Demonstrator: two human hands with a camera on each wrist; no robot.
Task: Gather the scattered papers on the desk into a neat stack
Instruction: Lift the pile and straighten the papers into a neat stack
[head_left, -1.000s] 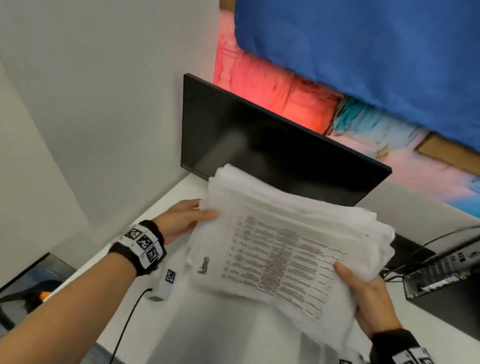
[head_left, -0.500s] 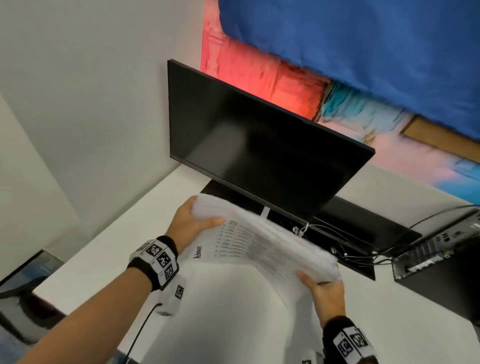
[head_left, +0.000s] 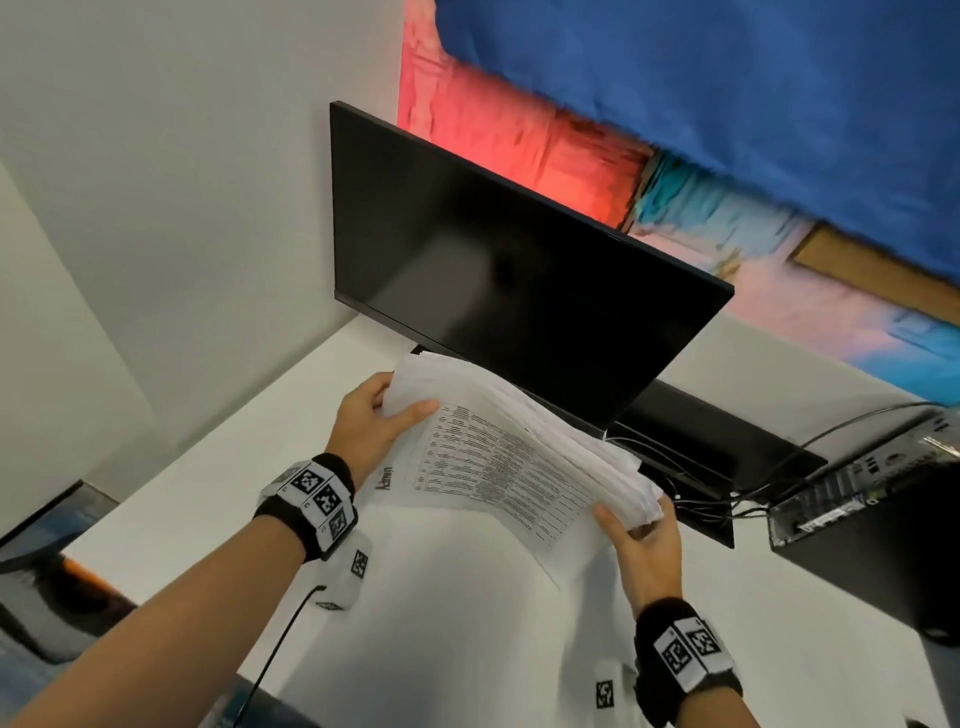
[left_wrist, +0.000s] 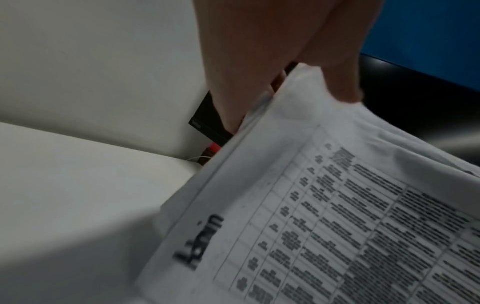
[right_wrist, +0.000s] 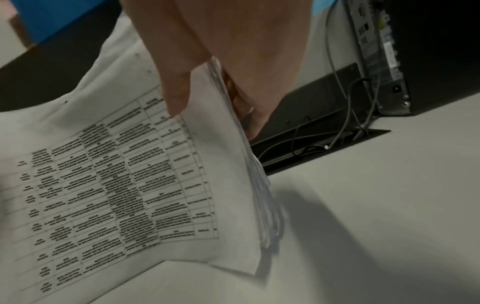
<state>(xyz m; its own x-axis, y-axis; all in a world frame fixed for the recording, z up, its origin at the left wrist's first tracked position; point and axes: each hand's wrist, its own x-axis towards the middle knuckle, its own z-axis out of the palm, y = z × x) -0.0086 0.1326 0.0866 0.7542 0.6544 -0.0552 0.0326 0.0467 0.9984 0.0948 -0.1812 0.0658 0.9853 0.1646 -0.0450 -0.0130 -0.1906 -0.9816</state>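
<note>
both hands' grip, left hand and right hand, clamped on papers

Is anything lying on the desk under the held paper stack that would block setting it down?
Nothing visible does. The left hand and right hand grip the paper stack above bare white desk; the monitor stands behind.

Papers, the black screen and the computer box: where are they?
papers (head_left: 498, 467), head view, on the printed top sheet.
black screen (head_left: 519, 275), head view, on the middle of the dark panel.
computer box (head_left: 883, 561), head view, on its black side.
</note>
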